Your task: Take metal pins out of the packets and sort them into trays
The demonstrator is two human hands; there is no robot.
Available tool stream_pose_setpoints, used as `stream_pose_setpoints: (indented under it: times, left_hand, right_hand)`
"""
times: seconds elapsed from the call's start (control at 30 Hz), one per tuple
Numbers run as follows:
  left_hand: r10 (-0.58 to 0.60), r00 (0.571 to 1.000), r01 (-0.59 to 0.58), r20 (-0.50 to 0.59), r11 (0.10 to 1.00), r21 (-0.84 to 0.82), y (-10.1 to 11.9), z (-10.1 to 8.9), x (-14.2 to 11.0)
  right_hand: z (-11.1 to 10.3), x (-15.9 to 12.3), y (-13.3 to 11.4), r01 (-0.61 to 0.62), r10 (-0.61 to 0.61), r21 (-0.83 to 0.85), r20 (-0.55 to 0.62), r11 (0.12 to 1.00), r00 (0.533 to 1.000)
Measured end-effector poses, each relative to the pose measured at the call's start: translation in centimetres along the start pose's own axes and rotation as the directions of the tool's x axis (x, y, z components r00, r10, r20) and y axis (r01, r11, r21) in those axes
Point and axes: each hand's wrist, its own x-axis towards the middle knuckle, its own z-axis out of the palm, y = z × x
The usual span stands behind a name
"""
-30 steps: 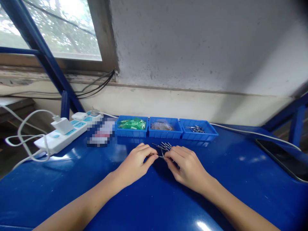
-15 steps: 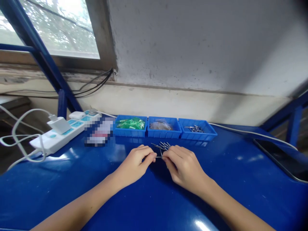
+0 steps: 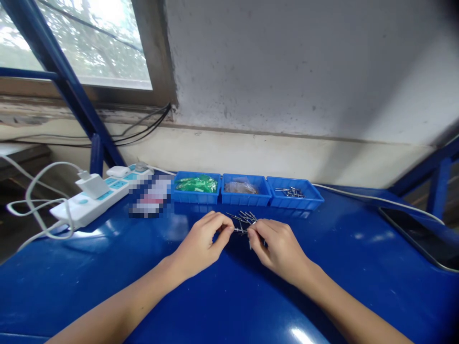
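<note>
Above the middle of the blue table, my left hand (image 3: 209, 239) pinches one end of a thin, shiny metal rod (image 3: 240, 231) between thumb and finger. My right hand (image 3: 277, 242) is closed at the rod's other end, its fingertips pressed together. The rod lies roughly level across the gap between the hands. Just behind them, a small pile of similar thin metal rods (image 3: 245, 216) rests on the table, partly covered by my right fingers. Whatever else the right fingers may hold is hidden.
Along the wall stand three blue bins: one with green packets (image 3: 197, 197), one with clear bags (image 3: 247, 198), one with metal rods (image 3: 296, 201). A white power strip (image 3: 81, 210) with cables lies left, near a pixelated item (image 3: 150, 198). A dark phone (image 3: 418, 236) lies right.
My right hand has shifted slightly right, so the gap between the hands is a little wider. The camera view has moved slightly. The rod pile looks about the same.
</note>
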Motion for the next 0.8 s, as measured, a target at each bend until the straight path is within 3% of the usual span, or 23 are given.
stream_pose_setpoints:
  times: [0.2, 0.43, 0.6, 0.8]
  left_hand:
    - [-0.067, 0.998, 0.067, -0.008, 0.998, 0.001, -0.38, -0.02, -0.04]
    - [-0.074, 0.997, 0.072, -0.015, 0.991, -0.108, -0.15, 0.17, -0.25]
    - [-0.052, 0.998, 0.049, -0.035, 0.996, -0.073, -0.23, 0.18, -0.28]
    - [-0.048, 0.999, 0.049, 0.014, 0.998, -0.046, -0.17, -0.02, -0.29]
  right_hand:
    - [-0.07, 0.05, 0.03, 0.036, -0.036, 0.036, -0.014, 0.999, 0.999]
    - [0.03, -0.08, 0.31, 0.006, -0.005, 0.009, -0.084, 1.000, 0.996]
    - [0.04, -0.16, 0.19, 0.008, -0.005, 0.037, -0.073, 0.999, 0.997]
    - [-0.38, -0.01, 0.12, 0.109, -0.107, 0.040, -0.052, 0.993, 0.993]
